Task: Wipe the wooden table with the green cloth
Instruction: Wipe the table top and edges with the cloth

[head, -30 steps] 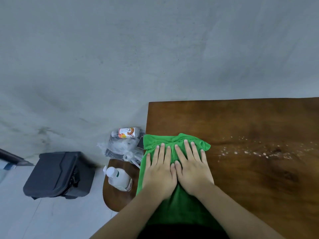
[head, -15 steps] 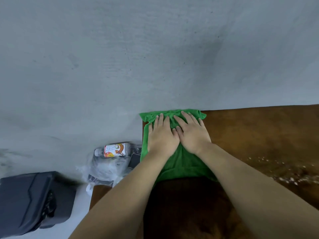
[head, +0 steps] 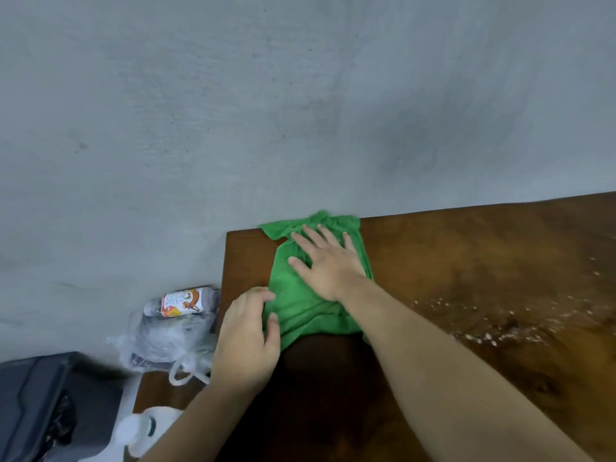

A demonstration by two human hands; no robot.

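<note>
The green cloth (head: 300,305) lies rumpled on the wooden table (head: 466,261), near its far left corner, with its top edge against the wall. My right hand (head: 328,261) presses flat on the cloth's far half, fingers spread. At the cloth's near left edge, my left hand (head: 248,335) has its fingertips and thumb curled onto the fabric. White specks (head: 483,331) are scattered over the table to the right of my right forearm.
A grey wall (head: 300,111) rises right behind the table's far edge. Left of the table, lower down, a small wooden surface (head: 156,391) carries a plastic bag (head: 166,341), an orange-labelled bottle (head: 181,301) and a white bottle (head: 146,428). A dark case (head: 50,405) sits on the floor.
Both hands pushed the cloth from the near side to the far edge. Since then my left hand has come off the top and drawn back to the cloth's near left edge.
</note>
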